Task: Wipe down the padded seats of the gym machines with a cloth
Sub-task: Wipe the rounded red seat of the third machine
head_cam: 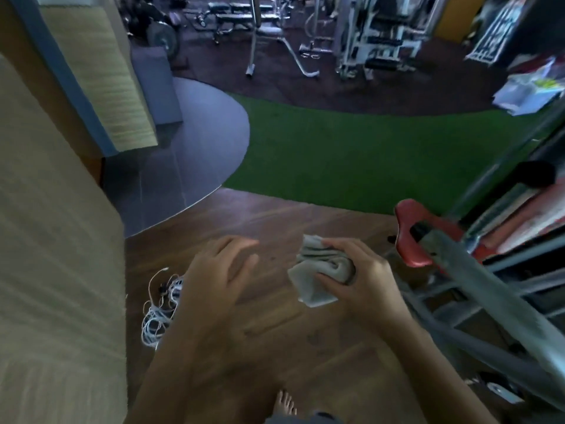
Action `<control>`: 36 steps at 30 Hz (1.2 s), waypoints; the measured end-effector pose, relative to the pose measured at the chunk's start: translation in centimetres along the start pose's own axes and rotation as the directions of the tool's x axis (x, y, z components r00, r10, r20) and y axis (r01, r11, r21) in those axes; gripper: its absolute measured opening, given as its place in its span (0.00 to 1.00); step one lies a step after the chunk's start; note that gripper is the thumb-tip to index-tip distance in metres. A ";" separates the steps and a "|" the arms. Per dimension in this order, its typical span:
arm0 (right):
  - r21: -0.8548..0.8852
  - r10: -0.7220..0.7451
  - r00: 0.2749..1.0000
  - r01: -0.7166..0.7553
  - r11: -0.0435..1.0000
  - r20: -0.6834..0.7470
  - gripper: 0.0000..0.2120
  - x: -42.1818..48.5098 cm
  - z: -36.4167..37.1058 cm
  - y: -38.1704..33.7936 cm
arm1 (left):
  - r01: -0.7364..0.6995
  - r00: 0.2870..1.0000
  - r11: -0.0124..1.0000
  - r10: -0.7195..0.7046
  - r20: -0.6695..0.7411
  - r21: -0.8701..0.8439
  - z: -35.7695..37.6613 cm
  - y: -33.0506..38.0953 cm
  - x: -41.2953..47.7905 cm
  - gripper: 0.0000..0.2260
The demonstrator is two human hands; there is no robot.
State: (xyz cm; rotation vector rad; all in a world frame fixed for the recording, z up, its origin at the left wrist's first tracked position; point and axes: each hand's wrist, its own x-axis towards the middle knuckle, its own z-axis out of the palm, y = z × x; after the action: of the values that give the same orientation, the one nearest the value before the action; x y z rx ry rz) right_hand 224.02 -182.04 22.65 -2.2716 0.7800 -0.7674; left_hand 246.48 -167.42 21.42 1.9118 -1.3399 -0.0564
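A crumpled grey cloth [315, 272] is bunched in my right hand [360, 273], whose fingers close over its upper part while a loose corner hangs down to the left. My left hand [217, 273] hovers just left of the cloth with fingers spread and nothing in it. Both hands are above a wooden floor. A red padded seat [412, 234] on a grey machine frame [477, 289] lies just right of my right hand, apart from it. Black padded benches [235, 13] stand far back in the gym area.
A beige counter or wall [58, 240] fills the left side. A tangle of white cable [159, 307] lies on the floor under my left arm. Green turf [351, 154] and a grey round platform [195, 142] lie ahead. White weight machines [376, 35] stand beyond. My bare foot [284, 402] shows below.
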 end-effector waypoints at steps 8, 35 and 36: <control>-0.008 0.076 0.995 -0.076 0.997 -0.068 0.26 11.3 1.5 4.8 | -0.010 0.994 1.000 0.010 0.109 0.001 1.9 -6.0 13.2 0.13; 0.154 0.532 0.465 -0.633 0.758 -0.707 0.26 31.5 -5.5 23.4 | -0.440 0.548 0.788 0.615 0.567 -0.430 33.4 -2.3 59.2 0.10; 0.179 0.550 0.449 -0.637 0.750 -0.705 0.26 31.5 -6.4 25.1 | -0.433 0.544 0.789 0.614 0.572 -0.436 35.3 -1.6 60.0 0.11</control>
State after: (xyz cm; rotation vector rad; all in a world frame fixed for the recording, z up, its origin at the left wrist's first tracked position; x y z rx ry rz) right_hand 232.17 -221.86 19.33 -1.4821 1.9199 -1.2857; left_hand 258.47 -235.98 18.88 1.2022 -2.2624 -0.6689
